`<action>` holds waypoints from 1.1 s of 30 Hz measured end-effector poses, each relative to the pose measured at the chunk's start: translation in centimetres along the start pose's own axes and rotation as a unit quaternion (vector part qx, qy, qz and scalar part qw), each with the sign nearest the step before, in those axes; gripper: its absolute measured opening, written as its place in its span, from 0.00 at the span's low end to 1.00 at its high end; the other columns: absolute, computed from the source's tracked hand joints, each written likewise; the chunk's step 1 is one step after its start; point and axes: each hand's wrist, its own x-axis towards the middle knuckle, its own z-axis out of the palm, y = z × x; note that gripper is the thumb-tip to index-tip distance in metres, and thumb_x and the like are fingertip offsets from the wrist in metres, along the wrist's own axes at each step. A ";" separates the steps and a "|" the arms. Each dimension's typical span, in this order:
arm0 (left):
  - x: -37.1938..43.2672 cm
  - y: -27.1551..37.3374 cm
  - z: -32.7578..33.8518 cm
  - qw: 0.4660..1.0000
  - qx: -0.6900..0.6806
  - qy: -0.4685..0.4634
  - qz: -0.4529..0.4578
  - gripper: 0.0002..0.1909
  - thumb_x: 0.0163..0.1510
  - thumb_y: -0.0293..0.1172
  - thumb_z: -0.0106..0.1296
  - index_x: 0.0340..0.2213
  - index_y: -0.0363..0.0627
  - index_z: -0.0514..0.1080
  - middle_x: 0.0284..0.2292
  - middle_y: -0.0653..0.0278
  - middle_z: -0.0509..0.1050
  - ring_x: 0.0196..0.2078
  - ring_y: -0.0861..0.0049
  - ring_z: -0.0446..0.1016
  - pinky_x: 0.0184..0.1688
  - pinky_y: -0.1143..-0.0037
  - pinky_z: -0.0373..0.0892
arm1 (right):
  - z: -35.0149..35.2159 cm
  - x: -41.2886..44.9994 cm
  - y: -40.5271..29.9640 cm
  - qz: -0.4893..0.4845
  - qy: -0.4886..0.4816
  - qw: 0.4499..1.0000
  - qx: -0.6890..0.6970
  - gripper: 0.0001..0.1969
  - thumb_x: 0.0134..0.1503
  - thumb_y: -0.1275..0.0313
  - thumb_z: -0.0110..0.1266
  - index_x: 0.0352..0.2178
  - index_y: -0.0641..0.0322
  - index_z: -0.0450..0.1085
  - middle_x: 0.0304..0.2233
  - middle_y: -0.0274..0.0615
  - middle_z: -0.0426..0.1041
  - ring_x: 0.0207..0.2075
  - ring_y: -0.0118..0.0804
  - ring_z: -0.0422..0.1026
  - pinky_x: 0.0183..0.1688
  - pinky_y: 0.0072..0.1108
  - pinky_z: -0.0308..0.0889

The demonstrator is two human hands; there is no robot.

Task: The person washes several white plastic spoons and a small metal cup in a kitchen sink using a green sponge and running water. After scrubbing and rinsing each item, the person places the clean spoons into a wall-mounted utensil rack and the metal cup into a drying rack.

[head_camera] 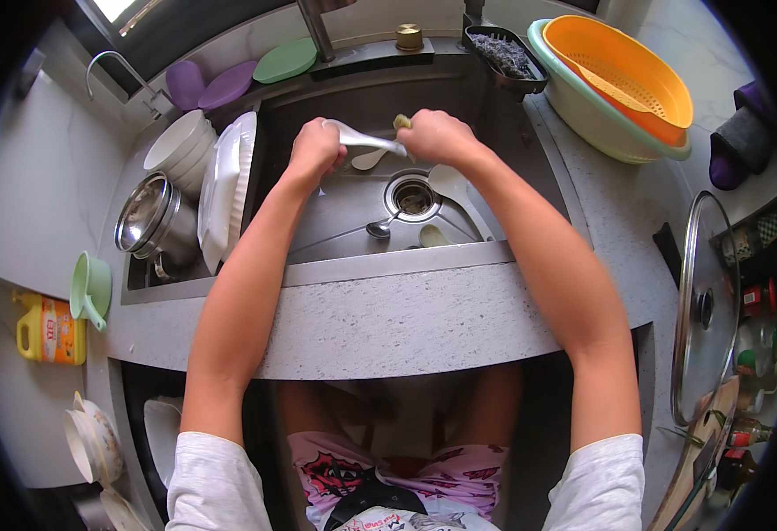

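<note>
Over the sink basin, my left hand grips one end of a white spoon. My right hand is closed around a yellowish-green scrubbing cloth or sponge, mostly hidden by the fingers, close to the spoon's other end. Beneath the hands lies a pale spoon. Near the drain are a metal spoon, a large white ladle and a pale green spoon, partly cut off by the sink's front edge.
Stacked white bowls, steel pots and white trays stand left of the basin. A faucet rises behind it. An orange colander in a pale green basin sits at the back right. A glass lid leans farther right.
</note>
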 end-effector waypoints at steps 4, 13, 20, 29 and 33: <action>-0.4 -0.5 -0.1 0.988 0.086 -0.111 -0.071 0.14 0.53 0.30 0.38 0.36 0.36 0.70 0.23 0.61 0.76 0.19 0.76 0.74 0.18 0.76 0.65 | -0.1 -1.2 0.1 0.012 -0.108 0.989 -0.099 0.19 0.54 0.63 0.47 0.42 0.58 0.78 0.44 0.51 0.77 0.46 0.48 0.76 0.48 0.33 0.70; -0.8 -0.6 -0.4 0.954 0.111 -0.208 -0.184 0.20 0.53 0.26 0.36 0.45 0.32 0.68 0.32 0.56 0.80 0.26 0.71 0.78 0.27 0.71 0.72 | -0.6 -3.2 0.5 0.016 -0.231 0.968 -0.097 0.12 0.49 0.69 0.47 0.17 0.63 0.70 0.17 0.40 0.67 0.19 0.36 0.63 0.23 0.29 0.59; 1.1 -4.4 -0.5 0.919 -0.114 -0.217 -0.308 0.14 0.60 0.27 0.35 0.47 0.40 0.62 0.40 0.55 0.78 0.35 0.69 0.77 0.34 0.70 0.71 | 0.2 -0.7 2.5 0.024 -0.251 0.964 -0.086 0.11 0.49 0.68 0.47 0.18 0.61 0.71 0.18 0.39 0.69 0.18 0.34 0.63 0.23 0.29 0.58; 1.8 -5.6 0.9 0.940 0.005 -0.149 -0.306 0.08 0.59 0.32 0.41 0.25 0.53 0.62 0.17 0.74 0.62 0.18 0.84 0.61 0.25 0.76 0.61 | 0.0 -1.2 2.7 0.001 -0.303 0.951 -0.065 0.10 0.46 0.70 0.46 0.14 0.57 0.68 0.17 0.37 0.66 0.19 0.35 0.62 0.26 0.31 0.58; 2.2 -7.8 -1.4 0.923 -0.039 -0.146 -0.353 0.10 0.60 0.33 0.40 0.24 0.52 0.59 0.17 0.74 0.61 0.18 0.84 0.61 0.23 0.78 0.60 | -0.2 -0.9 2.4 0.027 -0.280 0.959 -0.013 0.09 0.48 0.69 0.46 0.17 0.55 0.69 0.20 0.35 0.69 0.21 0.33 0.63 0.28 0.29 0.60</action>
